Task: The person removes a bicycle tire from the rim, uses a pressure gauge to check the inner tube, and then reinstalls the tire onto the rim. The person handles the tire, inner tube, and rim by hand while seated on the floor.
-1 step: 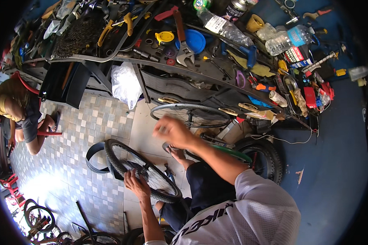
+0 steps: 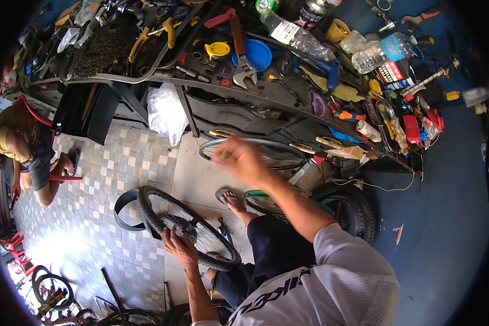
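Observation:
A bicycle wheel [image 2: 145, 204] with a knobby black tyre leans between my legs and the tiled floor. My left hand [image 2: 180, 247] grips its near edge, the fingers reaching over the tyre close to the sprocket cluster [image 2: 187, 228] at the hub. Out in front, over the floor and short of the workbench, my right hand [image 2: 242, 161] is raised and smeared by motion. It is apart from the wheel; whether it holds anything does not show. Behind the wheel lies a loose black band or tyre [image 2: 120, 209].
The workbench [image 2: 217, 87] carries an adjustable wrench [image 2: 245, 68], a blue lid [image 2: 259, 54], bottles and many tools. Another wheel rim [image 2: 250, 142] lies beneath its edge. A fat black tyre [image 2: 364, 212] stands right of my knee. A person [image 2: 35, 157] sits at the far left.
My right hand has swung a little up and to the right. The foot beneath it shows more fully. My left hand and the wheel have hardly moved.

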A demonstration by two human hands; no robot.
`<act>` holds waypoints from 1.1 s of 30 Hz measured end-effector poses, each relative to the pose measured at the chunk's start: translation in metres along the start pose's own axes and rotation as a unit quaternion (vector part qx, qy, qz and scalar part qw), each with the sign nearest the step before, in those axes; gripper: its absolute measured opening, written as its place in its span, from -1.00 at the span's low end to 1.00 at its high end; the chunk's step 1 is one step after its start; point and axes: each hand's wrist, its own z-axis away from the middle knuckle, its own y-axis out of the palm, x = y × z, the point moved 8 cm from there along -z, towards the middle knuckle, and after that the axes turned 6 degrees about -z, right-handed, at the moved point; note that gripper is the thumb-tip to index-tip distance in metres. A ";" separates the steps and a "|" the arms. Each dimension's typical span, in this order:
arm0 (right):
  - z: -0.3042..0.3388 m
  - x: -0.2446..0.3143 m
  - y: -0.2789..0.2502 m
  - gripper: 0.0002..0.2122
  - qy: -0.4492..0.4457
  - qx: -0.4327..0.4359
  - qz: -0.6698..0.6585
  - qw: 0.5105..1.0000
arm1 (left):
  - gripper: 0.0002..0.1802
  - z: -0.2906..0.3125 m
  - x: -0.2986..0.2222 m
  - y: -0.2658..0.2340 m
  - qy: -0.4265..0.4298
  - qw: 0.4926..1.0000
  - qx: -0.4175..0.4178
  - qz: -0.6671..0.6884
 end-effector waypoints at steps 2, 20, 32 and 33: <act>-0.024 0.055 -0.087 -0.85 -0.117 -0.155 0.197 0.961 | -0.31 0.005 0.015 -0.008 -0.025 0.999 -0.018 0.020; 0.005 0.071 -0.043 -0.78 -0.195 -0.084 0.284 0.935 | -0.31 0.081 0.138 -0.005 -0.233 0.942 -0.100 0.219; 0.214 -0.143 0.215 -0.85 -0.010 0.293 -0.262 0.920 | -0.43 0.171 0.153 -0.012 -0.265 0.893 -0.242 0.271; 0.244 -0.155 0.226 -0.84 0.023 0.323 -0.300 0.897 | -0.41 0.185 0.158 -0.014 -0.270 0.892 -0.247 0.266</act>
